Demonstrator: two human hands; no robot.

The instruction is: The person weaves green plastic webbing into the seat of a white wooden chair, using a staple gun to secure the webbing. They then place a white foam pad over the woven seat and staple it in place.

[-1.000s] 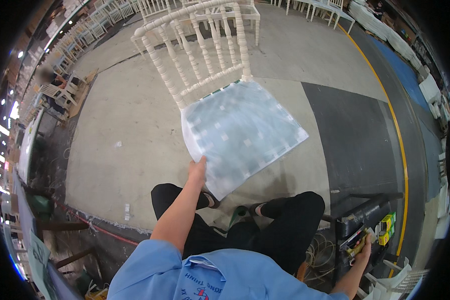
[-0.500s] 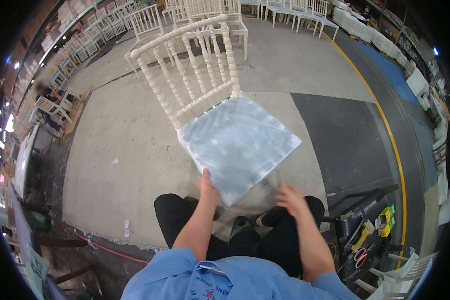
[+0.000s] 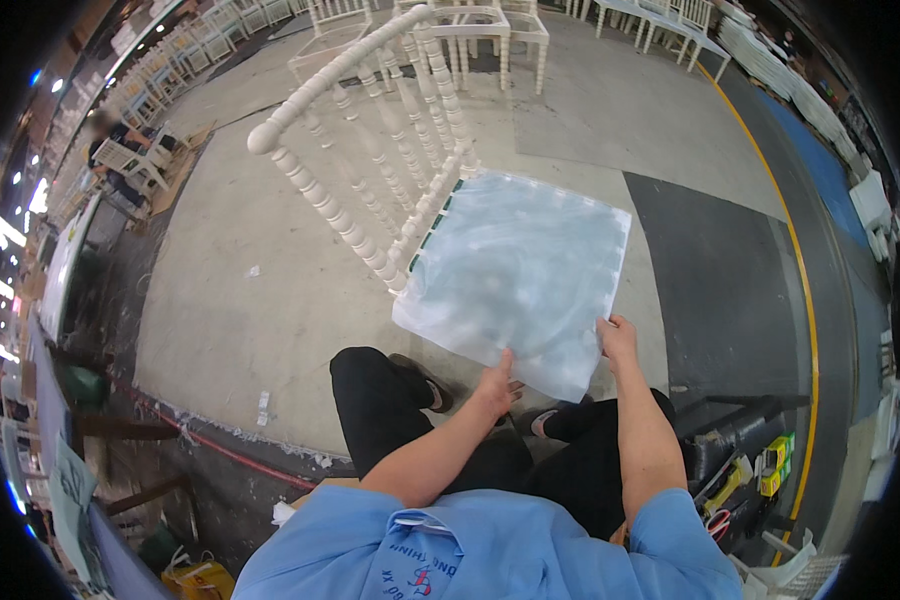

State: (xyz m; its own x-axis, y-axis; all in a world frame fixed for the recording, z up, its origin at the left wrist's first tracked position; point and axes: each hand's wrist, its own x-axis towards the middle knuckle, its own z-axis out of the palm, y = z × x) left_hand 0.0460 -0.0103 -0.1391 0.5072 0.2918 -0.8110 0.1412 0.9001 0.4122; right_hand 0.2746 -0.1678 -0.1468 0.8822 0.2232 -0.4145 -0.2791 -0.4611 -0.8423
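— Looking down through the head camera, we see both our hands on the near edge of the chair seat [image 3: 518, 275], which is wrapped in a clear plastic cover [image 3: 560, 330]. Why hold it there?

— We judge it steadies the white spindle-back chair [image 3: 370, 150] while the cover sits flat; the seat faces us, its back rail leaning away toward the concrete floor [image 3: 220, 290].

— And the left hand [image 3: 492, 385]?

— We have it curled loosely over the front edge of the seat, fingers tucked under, thumb on top, pinching the plastic as far as we can tell; the fisheye bend makes the grip hard to read.

— The right hand [image 3: 618, 340]?

— We close it on the near right corner of the cover, fingers wrapped around the edge. The seat lies directly ahead of both hands, touching them, above our knees.

— Anything beside us?

— A black tool tray [image 3: 740, 450] with yellow tools, low on our right, well apart from the hands.
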